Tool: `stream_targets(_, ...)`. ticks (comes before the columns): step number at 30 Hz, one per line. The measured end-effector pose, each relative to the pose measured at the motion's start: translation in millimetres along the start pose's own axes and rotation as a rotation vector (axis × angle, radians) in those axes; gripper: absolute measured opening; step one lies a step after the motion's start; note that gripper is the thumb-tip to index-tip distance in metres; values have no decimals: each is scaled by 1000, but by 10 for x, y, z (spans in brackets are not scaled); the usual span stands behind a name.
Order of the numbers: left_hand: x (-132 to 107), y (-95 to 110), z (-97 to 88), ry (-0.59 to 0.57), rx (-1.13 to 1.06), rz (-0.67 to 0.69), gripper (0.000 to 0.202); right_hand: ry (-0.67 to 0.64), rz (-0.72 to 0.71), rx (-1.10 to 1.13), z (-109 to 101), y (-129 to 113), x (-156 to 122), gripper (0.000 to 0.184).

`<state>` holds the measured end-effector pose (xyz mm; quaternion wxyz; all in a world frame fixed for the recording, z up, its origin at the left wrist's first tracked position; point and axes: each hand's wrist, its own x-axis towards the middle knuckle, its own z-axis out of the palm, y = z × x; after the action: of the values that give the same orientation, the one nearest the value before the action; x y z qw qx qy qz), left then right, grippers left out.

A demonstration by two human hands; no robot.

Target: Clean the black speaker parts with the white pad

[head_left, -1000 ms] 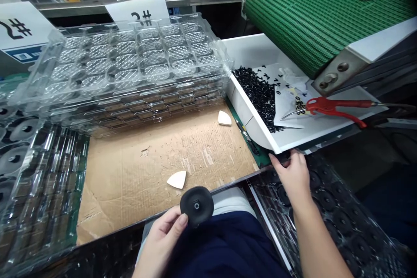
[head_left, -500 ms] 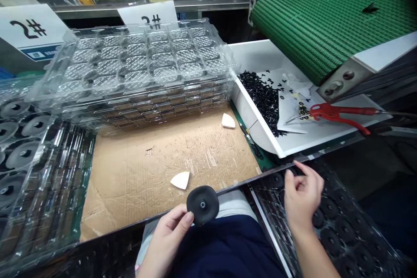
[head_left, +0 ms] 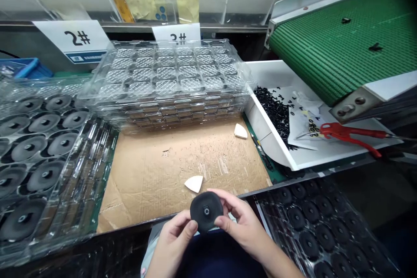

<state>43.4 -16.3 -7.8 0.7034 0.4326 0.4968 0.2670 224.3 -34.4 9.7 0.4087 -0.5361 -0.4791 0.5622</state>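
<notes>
A round black rubber-like disc (head_left: 199, 213) with a small raised hub at its centre is held up before my body, just past the near edge of the bench. My left hand (head_left: 174, 236) pinches its left rim between thumb and fingers. On the opposite rim, my right hand (head_left: 241, 221) grips with the thumb in front and fingers behind. Both hands are closed on the same disc. Beyond it, a white wedge-shaped pad (head_left: 194, 183) lies on the cardboard sheet (head_left: 143, 186). A second white pad (head_left: 240, 131) rests near the sheet's far right corner.
Clear plastic trays (head_left: 169, 89) are stacked at the back. Trays of black discs stand left (head_left: 29, 147) and lower right (head_left: 312, 226). A white bin (head_left: 272, 147) holds small black parts and a red air gun (head_left: 345, 132). A green conveyor (head_left: 325, 39) overhangs it.
My right hand has moved left from above the lower-right tray and taken hold of the disc's right rim. The left hand keeps its hold. The camera view has shifted left and up.
</notes>
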Motion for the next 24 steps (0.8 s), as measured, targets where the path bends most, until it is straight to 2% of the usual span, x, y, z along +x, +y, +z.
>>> stream_targets(7, -34, 13, -118, -2, -38, 40, 40, -45, 121, 1, 124, 27, 47, 72)
stream_targets(12, -21, -26, -216, -25, -73, 42, 39, -37, 152, -88, 223, 56, 105, 70)
stream_targets(14, -25, -71, -244, -5, -33, 53, 36, 1, 136, -133, 273, 71, 118, 72)
stream_targets(16, -26, -126, -252, 64, 66, 95, 32, 49, 105, -178, 330, 82, 119, 76)
stream_targets(18, -22, -187, -235, 145, 211, 198, 27, 59, 65, -257, 383, 87, 116, 79)
stream_targets(20, -15, -245, -198, 208, 348, 363, 22, 36, 41, -388, 421, 86, 120, 77)
stream_targets(22, -4, -294, -155, 227, 440, 537, 20, 14, 38, -510, 435, 81, 139, 73)
stream_targets(24, 11, -327, -123, 218, 492, 650, 23, 15, 50, -570, 436, 73, 163, 69)
